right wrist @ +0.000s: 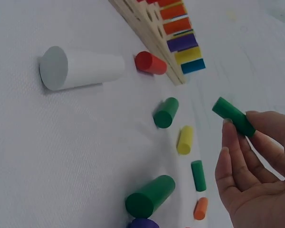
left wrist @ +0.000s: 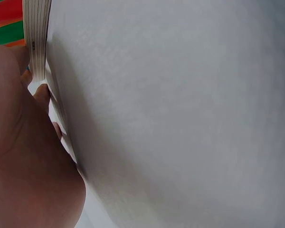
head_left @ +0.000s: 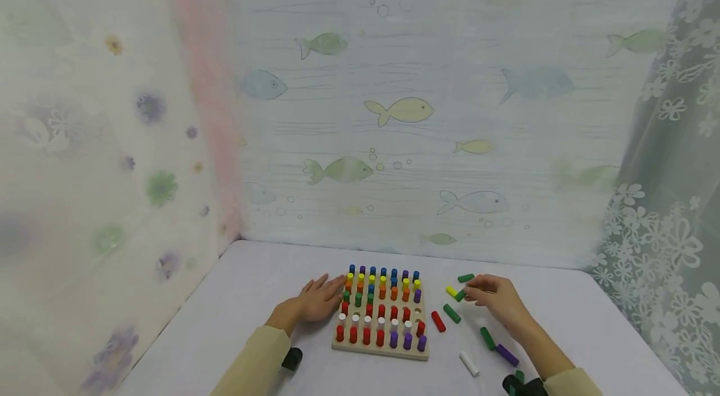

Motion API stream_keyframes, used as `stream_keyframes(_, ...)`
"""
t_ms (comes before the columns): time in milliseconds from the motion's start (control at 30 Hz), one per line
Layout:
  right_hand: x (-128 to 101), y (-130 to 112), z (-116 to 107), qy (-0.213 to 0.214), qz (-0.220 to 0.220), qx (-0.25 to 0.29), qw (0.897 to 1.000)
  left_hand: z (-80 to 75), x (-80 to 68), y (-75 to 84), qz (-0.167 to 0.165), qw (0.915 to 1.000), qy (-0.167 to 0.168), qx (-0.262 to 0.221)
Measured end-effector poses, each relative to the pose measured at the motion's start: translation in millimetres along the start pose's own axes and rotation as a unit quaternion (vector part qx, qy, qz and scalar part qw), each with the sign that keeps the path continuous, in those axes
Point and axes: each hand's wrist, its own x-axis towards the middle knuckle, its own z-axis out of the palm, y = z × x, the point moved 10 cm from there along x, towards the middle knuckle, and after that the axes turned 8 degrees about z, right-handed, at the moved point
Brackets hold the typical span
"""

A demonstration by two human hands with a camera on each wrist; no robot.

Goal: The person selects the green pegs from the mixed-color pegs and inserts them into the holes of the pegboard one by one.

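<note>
A wooden peg board stands on the table, set with rows of upright coloured pegs. My left hand lies at its left side, fingers loosely extended and touching the edge. In the left wrist view the fingers reach the board's side wall. To the right of the board, my right hand pinches a green cylindrical peg between thumb and fingertips. In the right wrist view that peg is held tilted, above the loose pegs. Some holes in the green and red rows of the board have no peg.
Loose pegs lie right of the board: a red one, a white one, a purple one, a yellow one, an orange one and several green ones. A printed fish curtain hangs behind the table.
</note>
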Motion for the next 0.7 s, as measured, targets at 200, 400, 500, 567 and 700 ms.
stream_keyframes(200, -2.3, -8.3, 8.1, -0.01, -0.006, 0.008, 1.0, -0.6, 0.7, -0.8, -0.002, 1.0, -0.001, 0.002)
stream_keyframes(400, -6.5, -16.7, 15.7, -0.012, -0.011, 0.014, 1.0, -0.6, 1.0, -0.5, -0.002, 1.0, -0.002, 0.0)
stream_keyframes(500, -7.4, -19.0, 19.4, -0.011, -0.006, 0.016, 1.0, -1.0, 0.8, -0.1, -0.002, 1.0, -0.003, 0.001)
stream_keyframes(567, -8.2, -20.9, 22.3, -0.014, -0.005, 0.018, 1.0, -1.1, 0.6, 0.1, -0.002, 1.0, -0.003, 0.003)
stream_keyframes(700, -10.3, -25.6, 28.0, -0.018, -0.01, 0.022, 1.0, -1.0, 0.3, 0.3, -0.002, 1.0, -0.004, 0.002)
